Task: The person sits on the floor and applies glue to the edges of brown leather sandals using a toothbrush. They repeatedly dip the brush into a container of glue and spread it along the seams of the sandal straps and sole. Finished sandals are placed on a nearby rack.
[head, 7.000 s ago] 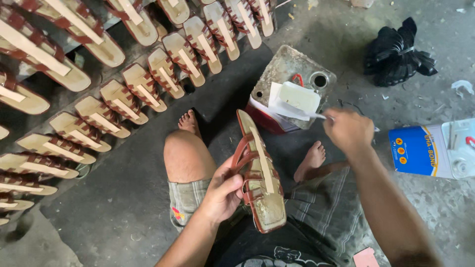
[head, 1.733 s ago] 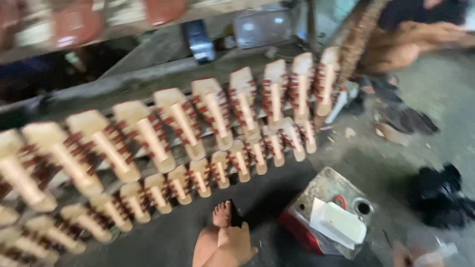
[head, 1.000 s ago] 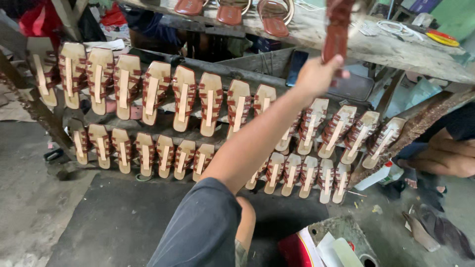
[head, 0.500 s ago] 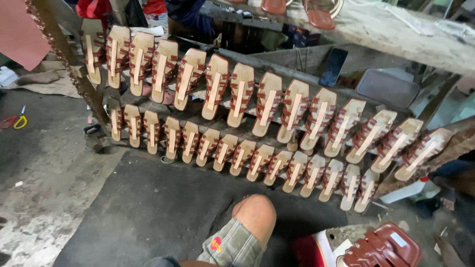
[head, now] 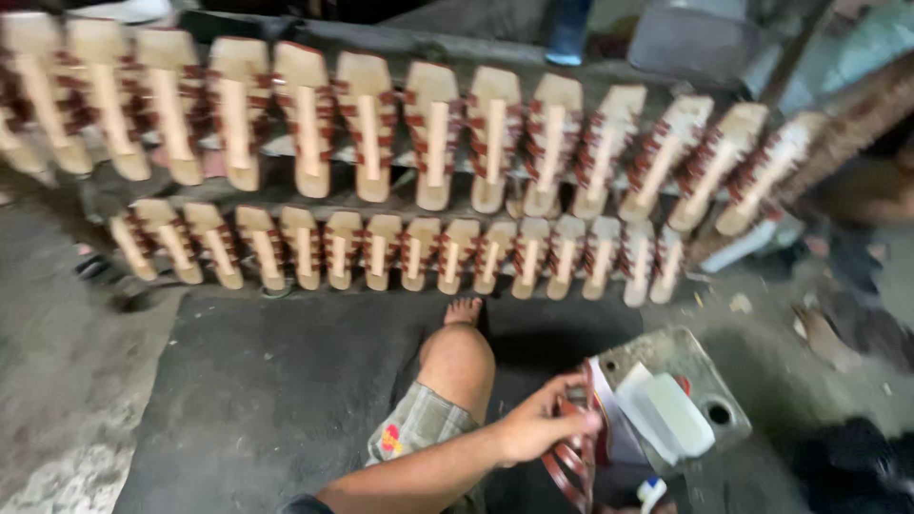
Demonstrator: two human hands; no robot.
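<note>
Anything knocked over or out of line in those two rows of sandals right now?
Nothing stands out. Both rows of sandals lean side by side, none fallen. The left hand grips a red strappy sandal beside the metal can.

two rows of sandals (head: 433,143), one can (head: 700,400)

Sandal (head: 574,447) in left hand (head: 535,430): glossy red-brown straps. Sandal rows (head: 400,181): pale matt soles, wood-like, same straps. Tin (head: 681,381): dull, stained metal. Floor (head: 238,400): rough grey concrete.
</note>
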